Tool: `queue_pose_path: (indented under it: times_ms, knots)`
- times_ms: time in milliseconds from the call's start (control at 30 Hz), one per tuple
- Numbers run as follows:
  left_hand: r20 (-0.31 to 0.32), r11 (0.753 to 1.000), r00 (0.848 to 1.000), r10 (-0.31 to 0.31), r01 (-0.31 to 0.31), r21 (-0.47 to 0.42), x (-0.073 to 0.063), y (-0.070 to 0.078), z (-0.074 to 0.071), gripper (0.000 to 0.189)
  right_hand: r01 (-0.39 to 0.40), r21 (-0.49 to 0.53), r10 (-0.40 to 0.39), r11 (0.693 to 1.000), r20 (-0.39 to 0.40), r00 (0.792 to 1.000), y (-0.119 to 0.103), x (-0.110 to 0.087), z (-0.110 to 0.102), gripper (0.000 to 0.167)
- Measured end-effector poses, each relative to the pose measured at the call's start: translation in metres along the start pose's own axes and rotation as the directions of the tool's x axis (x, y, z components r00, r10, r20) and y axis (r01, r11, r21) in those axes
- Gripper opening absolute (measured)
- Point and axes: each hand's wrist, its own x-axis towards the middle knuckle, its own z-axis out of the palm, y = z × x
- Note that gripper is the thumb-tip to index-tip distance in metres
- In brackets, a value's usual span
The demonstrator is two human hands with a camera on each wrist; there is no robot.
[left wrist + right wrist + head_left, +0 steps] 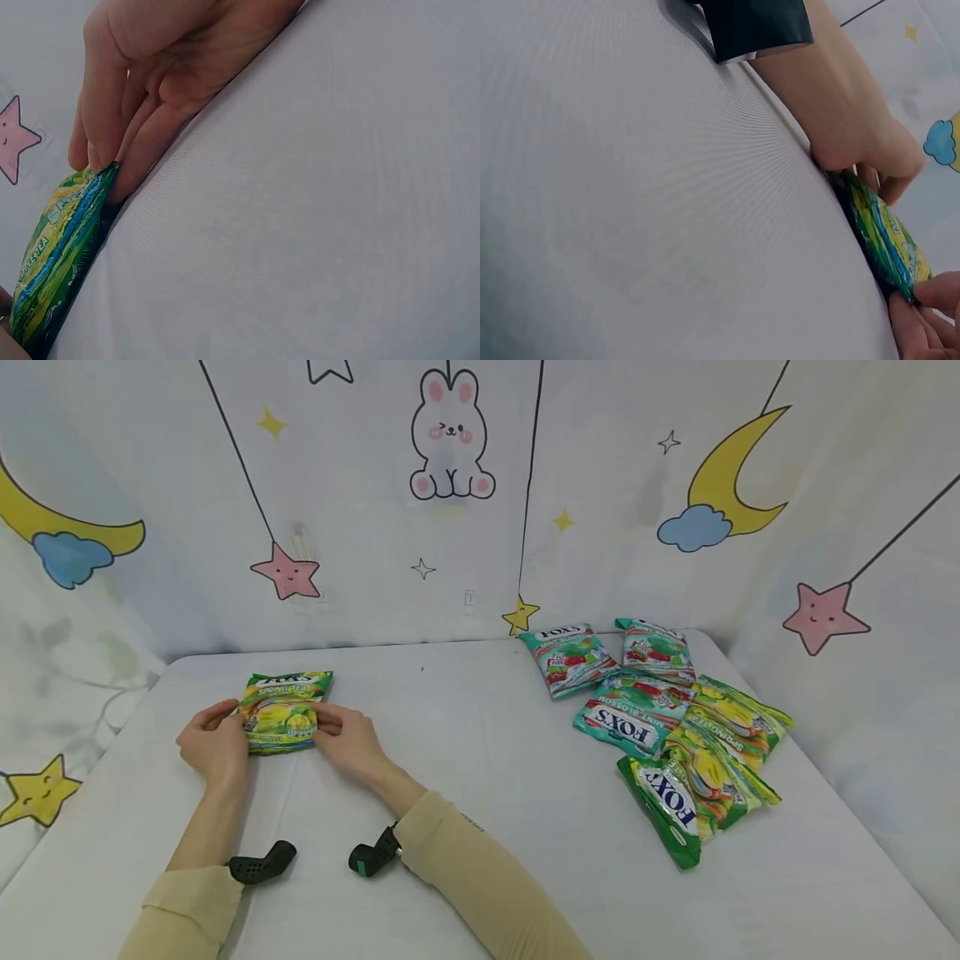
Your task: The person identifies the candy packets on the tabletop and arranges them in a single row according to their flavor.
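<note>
A green and yellow candy bag (279,714) marked "Springtea" lies on the left part of the white table, its printed face up. My left hand (217,743) pinches its left edge, the thumb on the near side. On the opposite edge, my right hand (350,739) pinches the bag between thumb and fingers. In the left wrist view the left hand (161,82) holds one corner of the bag (64,247). The right wrist view shows the bag (885,236) stretched between both hands, low against the tabletop.
On the table's right side, several more candy bags form a loose pile: teal ones (637,712) at the back and green-yellow ones (708,785) toward the front. A white curtain (360,485) printed with cartoon stars, moons and a rabbit hangs behind the table (480,827).
</note>
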Motion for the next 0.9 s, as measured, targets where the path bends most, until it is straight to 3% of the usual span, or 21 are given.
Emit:
queue_pose_path:
  times_ms: [300, 500, 600, 700, 767, 900]
  knots:
    - [-0.034, 0.995, 0.999, 0.026, -0.029, -0.1, 0.001, 0.003, -0.001, 0.035, 0.012, 0.015, -0.012, 1.0, -0.016, 1.0, -0.003, 0.0, 0.001, 0.044]
    - [-0.056, 0.983, 0.998, 0.007, -0.017, -0.184, 0.002, 0.006, -0.002, 0.037, 0.022, 0.024, -0.021, 0.999, -0.034, 0.999, -0.004, -0.002, -0.001, 0.041]
    - [-0.066, 0.98, 0.998, -0.016, 0.003, -0.197, 0.001, 0.007, -0.003, 0.041, 0.025, 0.038, -0.022, 0.999, -0.076, 0.997, -0.004, -0.003, -0.001, 0.038]
    - [-0.095, 0.962, 0.995, -0.034, 0.007, -0.274, 0.001, 0.007, -0.004, 0.043, 0.021, 0.058, -0.012, 0.998, -0.148, 0.989, -0.004, -0.005, -0.001, 0.033]
    - [-0.119, 0.948, 0.993, -0.025, -0.014, -0.317, 0.0, 0.005, -0.005, 0.042, 0.015, 0.073, 0.0, 0.997, -0.195, 0.981, -0.003, -0.007, 0.0, 0.032]
    - [-0.166, 0.93, 0.985, 0.055, -0.111, -0.351, -0.003, 0.003, -0.003, 0.037, 0.014, 0.088, 0.007, 0.996, -0.241, 0.97, -0.002, -0.01, -0.002, 0.031]
